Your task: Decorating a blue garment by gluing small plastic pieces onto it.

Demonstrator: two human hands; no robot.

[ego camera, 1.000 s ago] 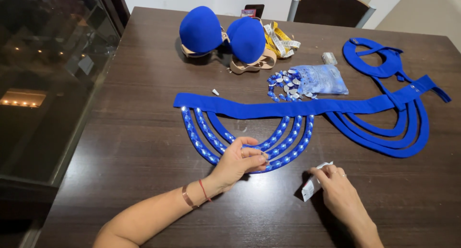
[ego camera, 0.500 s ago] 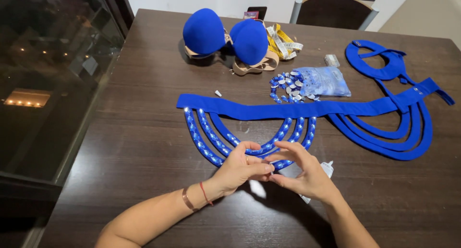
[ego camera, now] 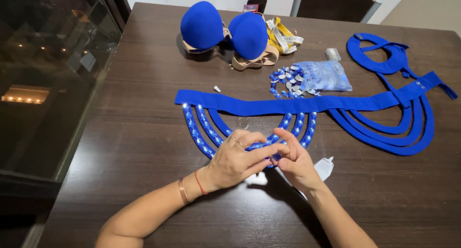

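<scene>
Your left hand (ego camera: 235,161) and right hand (ego camera: 295,162) meet at the near bottom of the studded blue loops (ego camera: 204,132), fingertips pinched together on the innermost strap. What sits between them is hidden; it may be a single gem. Press straight down and hold steady so it seats flat in line with its neighbours. The small glue bottle (ego camera: 324,167) lies just right of your right hand, and the gem pile (ego camera: 288,80) waits farther off.

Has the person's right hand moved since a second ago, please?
Yes. The right hand moved leftward, away from the small white tube lying on the table, and now meets the left hand at the jewelled blue loops.
</scene>
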